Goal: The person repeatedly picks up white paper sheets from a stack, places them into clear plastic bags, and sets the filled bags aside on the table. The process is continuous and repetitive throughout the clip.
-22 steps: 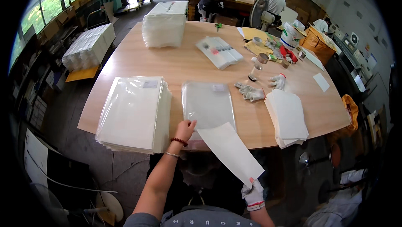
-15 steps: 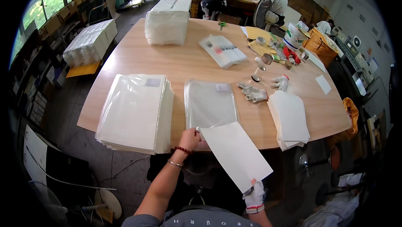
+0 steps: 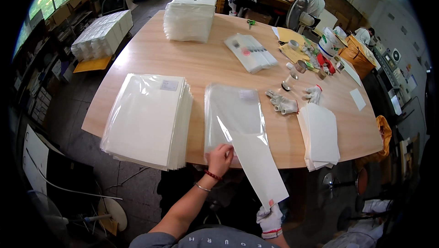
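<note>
A clear plastic sleeve (image 3: 234, 113), with a small label near its far end, lies flat before me on top of other sleeves. My bare left hand (image 3: 221, 158), with a bead bracelet and a bangle at the wrist, has its fingers closed at the sleeve's near edge. A white sheet of card (image 3: 264, 175) slants from the sleeve toward my body, its far end inside the sleeve. My right hand (image 3: 270, 219), in a white knit glove with a bare thumb or fingertip showing, grips the sheet's near end beyond the table edge.
Left stands a tall stack of sleeved white sheets (image 3: 144, 120); right, a pile of white sheets (image 3: 320, 133). Gloves (image 3: 282, 102), a glass jar (image 3: 290, 81), packed sleeves (image 3: 250, 53) and a big stack of sleeves (image 3: 190, 19) sit farther back. People work at another table.
The white sheet has moved forward, its far end now under the sleeve's clear film. My right hand moved forward with it; my left hand stays at the sleeve's near edge. The view has shifted slightly.
</note>
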